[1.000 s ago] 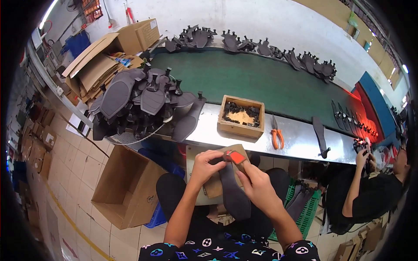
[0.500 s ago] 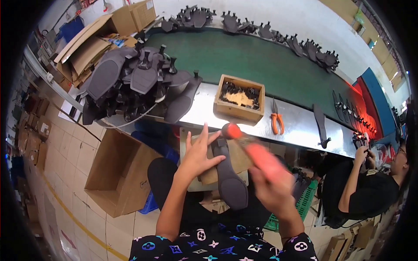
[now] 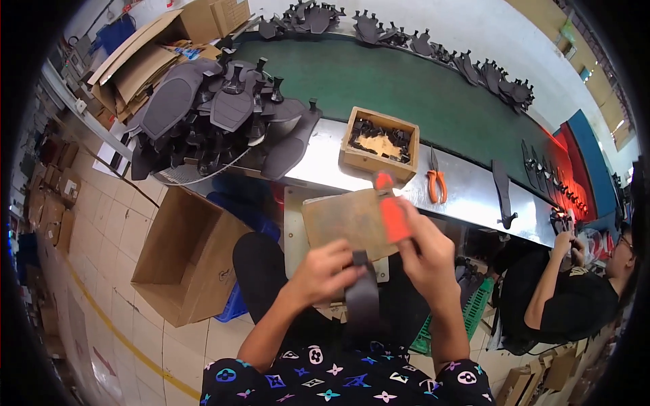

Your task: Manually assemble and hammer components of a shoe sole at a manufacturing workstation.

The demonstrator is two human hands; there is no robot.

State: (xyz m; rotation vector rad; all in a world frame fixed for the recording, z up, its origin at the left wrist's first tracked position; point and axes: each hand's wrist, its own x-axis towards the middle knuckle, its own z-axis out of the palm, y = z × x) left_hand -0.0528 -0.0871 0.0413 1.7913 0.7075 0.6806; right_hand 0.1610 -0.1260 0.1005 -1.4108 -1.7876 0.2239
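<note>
My left hand [image 3: 322, 274] is closed on the heel end of a dark grey shoe sole [image 3: 363, 298], which hangs down toward my lap and is blurred by motion. In my right hand [image 3: 429, 252] is a red hammer [image 3: 393, 220], its head up near the wooden box. Below the hammer lies a worn brown pad [image 3: 342, 220] on a pale stool-like stand [image 3: 293, 216]. The fingers of my left hand are at the pad's near edge.
A pile of soles with heels [image 3: 223, 101] crowds the bench's left. A wooden box of small black parts [image 3: 382, 164] and orange-handled pliers [image 3: 437, 184] lie on the metal edge beside a green belt [image 3: 365, 78]. A cardboard box [image 3: 183, 264] stands left; a co-worker [image 3: 575, 284] sits right.
My left hand has gone from spread beside the sole to gripping its heel end. The sole has moved off the pad toward me. The hammer has swung from slanting to nearly upright.
</note>
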